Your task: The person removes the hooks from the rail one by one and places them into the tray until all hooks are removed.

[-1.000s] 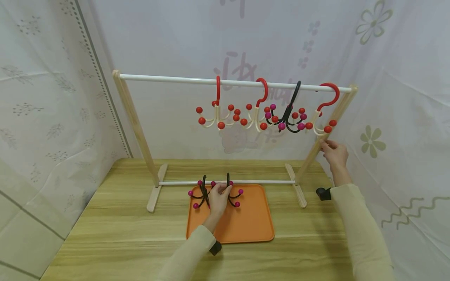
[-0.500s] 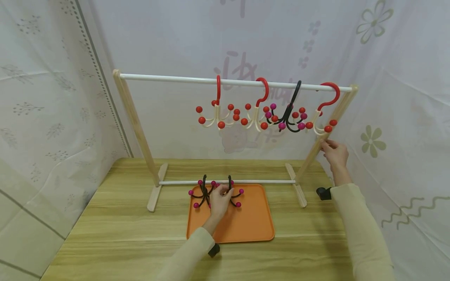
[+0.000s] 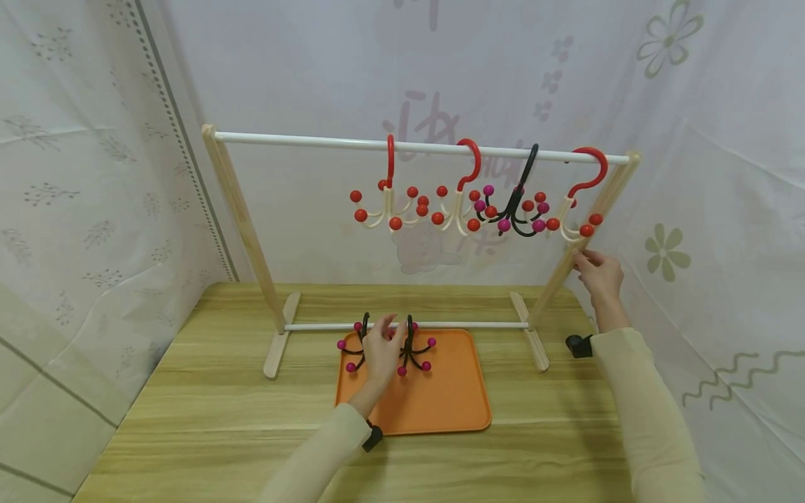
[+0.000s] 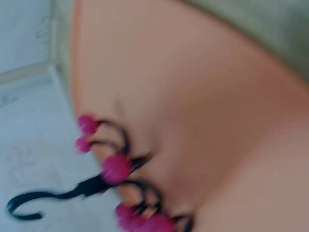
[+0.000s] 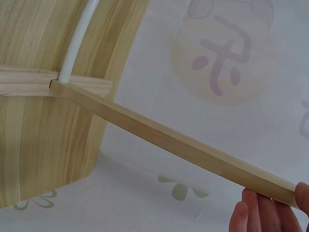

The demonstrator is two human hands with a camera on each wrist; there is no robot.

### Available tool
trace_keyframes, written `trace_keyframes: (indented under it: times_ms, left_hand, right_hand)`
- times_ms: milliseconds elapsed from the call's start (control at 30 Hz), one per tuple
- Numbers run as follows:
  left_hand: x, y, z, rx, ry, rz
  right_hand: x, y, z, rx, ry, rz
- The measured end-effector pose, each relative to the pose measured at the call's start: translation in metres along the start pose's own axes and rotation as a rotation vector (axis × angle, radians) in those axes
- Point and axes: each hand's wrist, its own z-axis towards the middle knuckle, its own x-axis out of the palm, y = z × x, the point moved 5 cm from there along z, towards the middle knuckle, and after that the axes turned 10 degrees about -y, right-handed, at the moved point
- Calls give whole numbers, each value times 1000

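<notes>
On the orange tray (image 3: 440, 398) stand two black claw-shaped hooks with pink ball tips. My left hand (image 3: 382, 355) is between them, its fingers apart and beside the right-hand black hook (image 3: 409, 346); it partly covers the left-hand black hook (image 3: 365, 325). A blurred black hook (image 4: 94, 184) also shows in the left wrist view, where I cannot make out the hand. With my right hand (image 3: 600, 279) I grip the rack's right wooden post (image 3: 553, 286). The right wrist view has its fingers (image 5: 268, 212) under the post, the thumb on the other side.
From the white top rail (image 3: 302, 142) hang three cream claw hooks with red necks (image 3: 460, 202) and one black claw hook (image 3: 513, 204), clustered toward the right. A lower white bar (image 3: 321, 327) runs behind the tray. Curtains enclose the wooden table (image 3: 214, 398).
My left hand has let go of the right-hand black hook and shifted slightly left, its fingers spreading. That hook stays on the tray. My right hand keeps its grip on the post.
</notes>
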Motion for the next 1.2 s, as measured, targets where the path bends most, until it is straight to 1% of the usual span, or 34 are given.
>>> trace_keyframes:
  times_ms: [67,100,167,200,233,267,300,333,433,467,500,533,567,600,633,667,700,733,767,800,833,867,900,933,967,1000,1033,1067,1100,1167,1200]
  left_hand:
    - [-6,-11,10,36,11,-44]
    - [-9,-18,15,46,12,-58]
    - [-16,-30,29,94,20,-77]
    - [-20,-35,37,118,23,-81]
    - [-24,-41,45,137,27,-76]
    - [-28,-45,53,145,36,-61]
    - [-33,-50,61,150,48,-42]
    - [-37,-53,69,159,63,-23]
    - [-52,-62,92,148,115,61]
    - [-57,-65,99,148,128,99]
    - [-63,-67,106,149,138,139]
    - [-69,-69,112,160,145,174]
    - [-75,-72,118,170,144,201]
    - [-82,-75,124,185,134,224]
    - [-89,-78,130,192,128,237]
    - [-96,-81,135,211,108,258]
    - [-103,-84,141,228,85,259]
    - [-110,-87,146,247,56,251]
    - [-117,-90,152,268,17,239]
    - [-125,-93,157,294,-21,230]
    - [-132,-96,162,321,-63,228]
    - [-139,-99,167,351,-113,230]
    - [-147,-101,171,376,-158,217]
    - [-154,-103,175,398,-198,205]
    - [-160,-105,178,421,-239,197]
    - [-167,-107,181,441,-277,196]
    - [-173,-108,184,459,-314,197]
    - [-178,-109,186,470,-351,191]
    - [-183,-110,188,478,-382,187]
    - [-191,-110,192,478,-430,200]
    - [-194,-110,193,467,-441,211]
  right_hand:
    - [6,-30,31,1,7,66]
    - [9,-49,51,-1,22,124]
    - [14,-76,78,5,26,153]
    - [15,-84,86,1,30,175]
    - [15,-88,91,-4,12,141]
    - [15,-86,88,-19,33,172]
    - [14,-79,82,-15,29,164]
    - [11,-64,67,-7,14,108]
    - [4,-28,31,-14,5,59]
    - [3,-21,24,-14,3,48]
    - [0,-6,9,1,-18,-23]
    - [-1,-1,4,1,-23,-46]
    - [0,-1,3,6,-24,-45]
    - [1,-7,10,13,-25,-49]
    - [4,-23,26,13,-16,5]
    - [7,-39,43,17,-7,32]
    - [10,-59,63,18,-12,60]
    - [15,-83,87,14,-10,77]
    - [19,-106,109,17,-11,121]
    - [22,-124,127,10,-15,130]
    - [23,-134,137,4,-11,168]
    - [23,-130,134,17,-15,138]
    - [22,-123,126,11,-21,109]
    - [19,-107,110,2,-15,85]
    - [15,-85,87,8,2,114]
    - [11,-61,64,5,8,86]
    - [7,-40,43,8,22,91]
    - [3,-20,22,10,27,63]
    - [1,-5,7,9,31,53]
    - [-3,13,-13,18,34,73]
    - [-3,16,-16,21,16,34]
